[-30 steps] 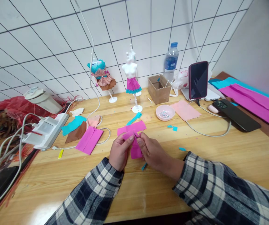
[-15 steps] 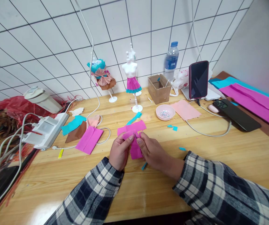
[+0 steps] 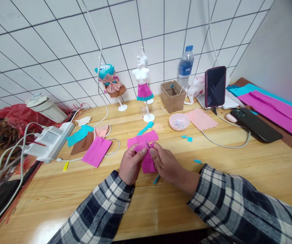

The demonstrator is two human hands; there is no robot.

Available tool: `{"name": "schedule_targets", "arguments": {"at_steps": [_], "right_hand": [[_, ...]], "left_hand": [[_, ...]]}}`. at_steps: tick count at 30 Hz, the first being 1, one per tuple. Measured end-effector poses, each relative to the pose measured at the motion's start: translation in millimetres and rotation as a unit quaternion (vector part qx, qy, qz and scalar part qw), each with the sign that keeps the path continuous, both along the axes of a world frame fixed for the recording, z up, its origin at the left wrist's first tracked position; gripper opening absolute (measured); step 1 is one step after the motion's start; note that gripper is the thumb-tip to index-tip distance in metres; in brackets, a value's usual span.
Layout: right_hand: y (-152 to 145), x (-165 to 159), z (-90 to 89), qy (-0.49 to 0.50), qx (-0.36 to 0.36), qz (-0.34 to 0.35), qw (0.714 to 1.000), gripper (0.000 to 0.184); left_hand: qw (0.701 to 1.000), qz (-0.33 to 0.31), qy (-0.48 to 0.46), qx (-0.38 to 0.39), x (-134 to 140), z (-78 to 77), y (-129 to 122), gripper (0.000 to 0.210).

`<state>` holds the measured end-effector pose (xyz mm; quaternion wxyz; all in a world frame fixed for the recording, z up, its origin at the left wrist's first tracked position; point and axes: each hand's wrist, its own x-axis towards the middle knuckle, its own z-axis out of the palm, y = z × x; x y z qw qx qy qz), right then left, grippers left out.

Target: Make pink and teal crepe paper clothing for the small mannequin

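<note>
Centrally, on the wooden desk [image 3: 84,193]: magenta crepe paper [image 3: 140,147] between both hands. Left hand [image 3: 130,164] pinches it, thumb on top; right hand [image 3: 166,166] has fingertips clamped at its right end (slim dark tip there, too small to name). Just beyond lies a flat magenta strip [image 3: 149,136]; farther, a skirted mini dress form [image 3: 142,76].

I see magenta paper [image 3: 140,146] held between left hand [image 3: 130,164] and right hand [image 3: 168,166]; magenta piece [image 3: 148,165] below, partly hidden, unclear if joined.
</note>
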<state>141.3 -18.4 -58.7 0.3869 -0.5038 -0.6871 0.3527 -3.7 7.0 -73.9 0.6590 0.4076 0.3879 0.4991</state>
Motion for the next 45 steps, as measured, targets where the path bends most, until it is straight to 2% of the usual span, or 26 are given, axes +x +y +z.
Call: {"name": "schedule_targets", "arguments": {"at_steps": [12,15,17,20,23,26,30,33,35,37,40,45], "right_hand": [[1.6,0.8,1.0,-0.025,0.001,-0.006,1.000,0.025],[12.4,15.1,3.8,-0.046,0.000,-0.021,0.999,0.030],[23.4,31.6,5.9,-0.094,0.000,-0.030,0.995,0.032],[38.7,59.4,8.1,-0.232,0.005,-0.029,0.972,0.030],[45.7,79.7,7.7,-0.363,-0.013,-0.033,0.931,0.026],[45.2,86.8,5.4,-0.423,0.001,-0.038,0.905,0.021],[39.0,73.7,4.4,-0.414,0.094,-0.065,0.903,0.020],[31.2,51.1,4.6,-0.358,0.134,-0.014,0.924,0.025],[26.5,36.6,3.3,-0.335,0.129,0.034,0.933,0.033],[24.4,27.5,0.8,-0.346,0.112,0.065,0.929,0.031],[26.3,26.0,-2.7,-0.371,0.090,0.084,0.920,0.018],[30.5,36.2,-3.4,-0.353,0.061,0.089,0.930,0.018]], "left_hand": [[1.000,-0.001,-0.014,-0.004,2.5,2.4,-0.9,0.021],[0.999,0.032,-0.043,-0.010,-0.8,9.4,4.5,0.022],[0.995,0.075,-0.064,-0.024,-8.9,15.7,12.3,0.017],[0.987,0.129,-0.072,-0.059,-26.9,22.1,26.7,0.006],[0.983,0.141,-0.072,-0.095,-41.1,20.7,36.5,0.009],[0.983,0.129,-0.081,-0.100,-44.9,16.9,38.9,0.012],[0.978,0.100,-0.130,-0.126,-44.6,23.8,36.8,0.016],[0.963,0.074,-0.186,-0.178,-49.3,37.6,35.4,0.021],[0.958,0.039,-0.221,-0.180,-54.2,46.3,34.9,0.020],[0.957,0.020,-0.242,-0.161,-58.7,52.5,34.9,0.018],[0.953,0.034,-0.257,-0.156,-62.8,56.8,35.9,0.017],[0.938,0.068,-0.288,-0.178,-64.7,54.0,38.4,0.021]]}}
